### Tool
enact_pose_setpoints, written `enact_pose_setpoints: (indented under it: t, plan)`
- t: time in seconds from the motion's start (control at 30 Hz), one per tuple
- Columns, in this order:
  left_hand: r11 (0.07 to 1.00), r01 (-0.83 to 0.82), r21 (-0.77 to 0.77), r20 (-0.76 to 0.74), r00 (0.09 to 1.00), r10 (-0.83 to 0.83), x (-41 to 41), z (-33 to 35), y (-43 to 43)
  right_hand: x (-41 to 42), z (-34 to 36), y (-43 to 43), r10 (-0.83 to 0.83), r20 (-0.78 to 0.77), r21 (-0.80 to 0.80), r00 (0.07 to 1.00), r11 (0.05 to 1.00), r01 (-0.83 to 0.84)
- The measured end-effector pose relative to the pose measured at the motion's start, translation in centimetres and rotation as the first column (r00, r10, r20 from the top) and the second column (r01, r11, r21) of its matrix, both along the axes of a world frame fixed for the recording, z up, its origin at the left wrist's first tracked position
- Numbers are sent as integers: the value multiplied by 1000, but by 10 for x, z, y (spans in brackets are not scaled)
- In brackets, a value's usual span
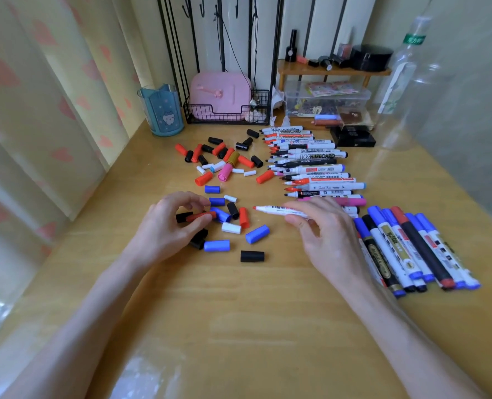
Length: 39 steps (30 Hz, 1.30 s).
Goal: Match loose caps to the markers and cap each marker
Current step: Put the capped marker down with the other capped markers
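1. The table [239,298] bears a row of uncapped markers [311,162] at the back and capped markers [406,246] at the right.
2. Scattered loose caps [224,162] lie left of the row.
3. The right hand [322,228] curls its fingers round a red-tipped marker [270,210], tip pointing left.
4. The left hand [164,226] pinches a red cap [201,216], apart from that tip.

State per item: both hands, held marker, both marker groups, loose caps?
left hand: pinches red cap
red cap: off any marker
right hand: grips red-tipped marker
red-tipped marker: uncapped, tip pointing left
marker row: uncapped, tips left
marker pile: capped, beside right forearm
loose caps: scattered, on no marker
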<state>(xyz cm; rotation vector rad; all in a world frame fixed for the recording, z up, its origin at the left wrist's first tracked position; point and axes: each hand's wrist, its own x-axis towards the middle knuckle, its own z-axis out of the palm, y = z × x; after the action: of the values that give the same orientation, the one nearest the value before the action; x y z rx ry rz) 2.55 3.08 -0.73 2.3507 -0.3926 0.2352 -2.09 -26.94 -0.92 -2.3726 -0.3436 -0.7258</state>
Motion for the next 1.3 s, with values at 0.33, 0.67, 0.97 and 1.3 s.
enact_pose_setpoints:
  t: [0.33,0.67,0.97,1.3]
  plan:
    - [984,-153,-92,34,987,157,16,-2,5,0,-1,4,13,-36,-8,999,1000,-13]
    - [942,-313,124,-27,948,318,87,-3,-25,-2,1,8,5,-42,-7,999,1000,-5]
    - [942,-296,159,20,955,297,75,1,-14,-1,2,6,-10,-42,4,999,1000,10]
    - [953,80,-293,-69,992,-105,-15,16,-28,-5,4,7,39,-50,21,998,999,-38]
